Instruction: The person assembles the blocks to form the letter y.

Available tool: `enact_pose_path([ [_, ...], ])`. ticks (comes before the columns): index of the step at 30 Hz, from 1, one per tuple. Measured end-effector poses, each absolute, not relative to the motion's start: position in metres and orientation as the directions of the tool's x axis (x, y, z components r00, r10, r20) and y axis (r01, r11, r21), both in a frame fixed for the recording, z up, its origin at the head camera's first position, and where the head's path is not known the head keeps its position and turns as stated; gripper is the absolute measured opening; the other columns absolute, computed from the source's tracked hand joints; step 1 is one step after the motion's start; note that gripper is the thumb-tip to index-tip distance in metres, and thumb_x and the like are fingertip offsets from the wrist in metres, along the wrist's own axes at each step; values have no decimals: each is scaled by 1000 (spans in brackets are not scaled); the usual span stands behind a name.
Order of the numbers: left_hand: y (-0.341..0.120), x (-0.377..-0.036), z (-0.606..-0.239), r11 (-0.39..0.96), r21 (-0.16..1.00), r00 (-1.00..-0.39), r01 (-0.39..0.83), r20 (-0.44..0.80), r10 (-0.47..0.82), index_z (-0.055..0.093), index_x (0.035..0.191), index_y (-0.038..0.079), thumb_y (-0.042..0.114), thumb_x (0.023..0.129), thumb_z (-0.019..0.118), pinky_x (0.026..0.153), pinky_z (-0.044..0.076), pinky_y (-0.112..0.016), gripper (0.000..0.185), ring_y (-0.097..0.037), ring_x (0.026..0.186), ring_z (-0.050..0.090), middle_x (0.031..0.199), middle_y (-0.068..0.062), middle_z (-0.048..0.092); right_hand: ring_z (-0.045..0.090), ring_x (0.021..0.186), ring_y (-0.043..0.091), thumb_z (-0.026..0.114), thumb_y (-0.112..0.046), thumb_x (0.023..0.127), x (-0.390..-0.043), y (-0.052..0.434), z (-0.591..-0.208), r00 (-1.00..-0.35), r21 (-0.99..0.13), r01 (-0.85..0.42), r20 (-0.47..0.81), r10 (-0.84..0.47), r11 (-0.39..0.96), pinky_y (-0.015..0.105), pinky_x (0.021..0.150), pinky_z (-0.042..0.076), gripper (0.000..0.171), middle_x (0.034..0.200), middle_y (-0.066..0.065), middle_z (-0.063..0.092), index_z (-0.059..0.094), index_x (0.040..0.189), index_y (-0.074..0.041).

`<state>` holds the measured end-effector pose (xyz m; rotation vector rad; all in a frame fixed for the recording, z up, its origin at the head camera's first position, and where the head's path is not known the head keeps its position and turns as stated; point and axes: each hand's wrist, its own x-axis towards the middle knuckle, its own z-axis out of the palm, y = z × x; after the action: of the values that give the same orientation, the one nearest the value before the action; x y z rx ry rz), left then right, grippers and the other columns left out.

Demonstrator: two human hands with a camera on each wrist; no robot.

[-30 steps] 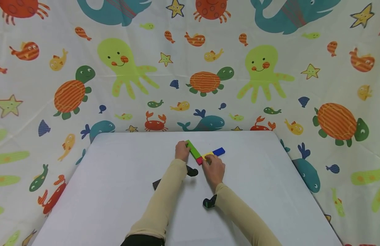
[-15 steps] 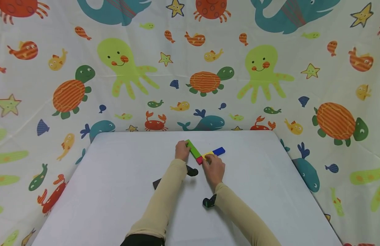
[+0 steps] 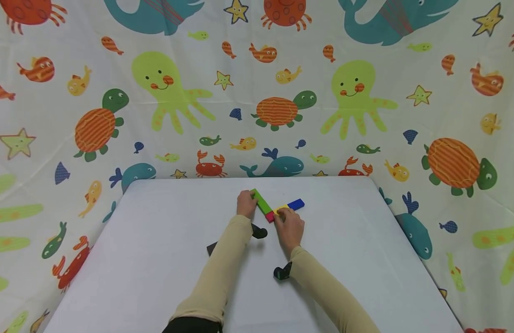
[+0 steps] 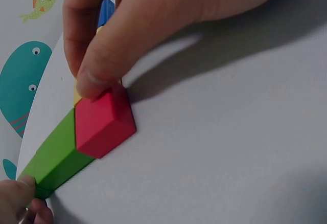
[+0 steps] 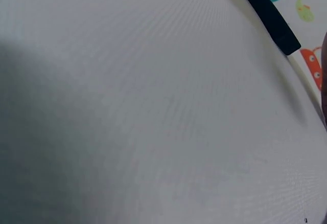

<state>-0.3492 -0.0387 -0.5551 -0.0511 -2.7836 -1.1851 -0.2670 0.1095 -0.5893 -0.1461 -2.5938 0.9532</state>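
Note:
At the far middle of the table in the head view, colored blocks form a bent V. A long green block [image 3: 263, 202] meets a red block [image 3: 269, 217] at the near corner, where a yellow block [image 3: 280, 209] joins and leads to a blue block [image 3: 296, 204]. My left hand [image 3: 246, 204] pinches the far end of the green block, thumb on its top in the left wrist view. With thumb and fingers my right hand [image 3: 290, 230] pinches the yellow block, partly covering it; the thumb tip touches the red block's edge [image 4: 102, 124].
A dark flat piece [image 3: 211, 249] lies partly hidden behind the left sleeve [image 3: 223, 259]. The white table [image 3: 148, 259] backs onto a curtain [image 3: 240, 152] printed with sea animals. A dark strap-like piece [image 5: 271, 17] crosses the corner of the right wrist view.

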Motion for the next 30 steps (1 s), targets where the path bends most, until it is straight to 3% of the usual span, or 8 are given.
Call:
enact_pose_path([
  [7,-40,-349,-557,699,709,-991,89,135,-11,67,115,-10,-2,88,66,97,45,-45,28,-36,108,57,110,-25,63,61,97,26,72,-28,89,-267,107,-589,-919,-636,-42,327,219,770,45,83,41,23,107,4,68,72,105,-11],
  [17,-46,-344,-554,666,741,-994,84,109,5,63,122,-9,1,90,65,104,41,-45,33,-37,119,53,121,-26,60,60,99,26,71,-30,90,-266,107,-590,-929,-635,-33,304,210,772,45,84,41,25,110,5,68,72,107,-11],
  [22,-65,-336,-554,640,760,-993,115,86,76,63,124,-8,5,92,65,105,39,-46,35,-37,122,51,125,-24,59,60,97,26,71,-30,90,-266,106,-591,-927,-631,-51,318,198,774,45,83,41,26,109,5,68,72,107,-11],
  [30,-118,-322,-545,636,766,-964,92,-92,251,64,128,5,19,96,64,88,53,-38,36,-28,114,60,131,-13,58,59,103,27,70,-30,91,-267,108,-592,-933,-656,-36,293,209,754,47,87,39,25,113,5,67,71,108,-11],
])
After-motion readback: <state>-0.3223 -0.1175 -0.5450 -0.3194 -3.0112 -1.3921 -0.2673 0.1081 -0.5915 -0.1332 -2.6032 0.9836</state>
